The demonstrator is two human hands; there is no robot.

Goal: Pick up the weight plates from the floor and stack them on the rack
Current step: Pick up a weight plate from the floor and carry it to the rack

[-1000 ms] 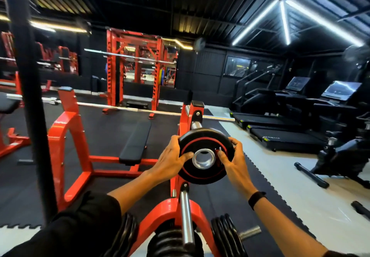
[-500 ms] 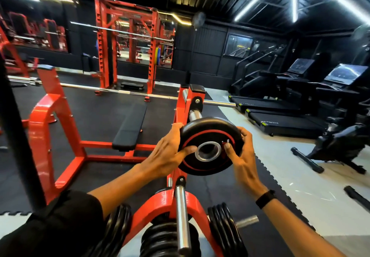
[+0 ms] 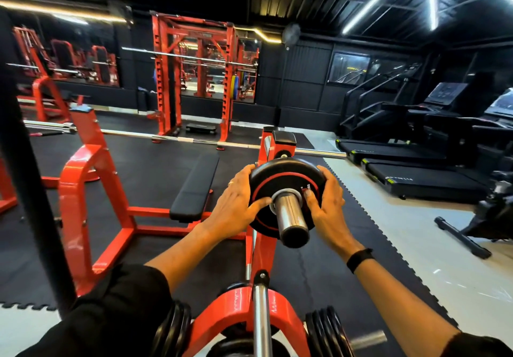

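I am looking down the red plate rack (image 3: 261,248), its spine running up the middle of the view, with the flat bench (image 3: 194,187) just to its left and black plates already hanging on its lower pegs (image 3: 326,331). What is changing is the upper steel peg (image 3: 290,215): a second ago the small black weight plate (image 3: 286,178) was hovering in front of the rack with its centre hole empty, and now the peg is poking through that hole toward me. So the plate is riding on the rack rather than in the air, though I am judging it not yet pushed fully back against the upright.

My left hand (image 3: 236,206) is gripping the plate's left rim, thumb pressing on its face. My right hand (image 3: 326,206) is clasping the right rim, thumb lying beside the hub. Both are steadying the plate, neither letting go.
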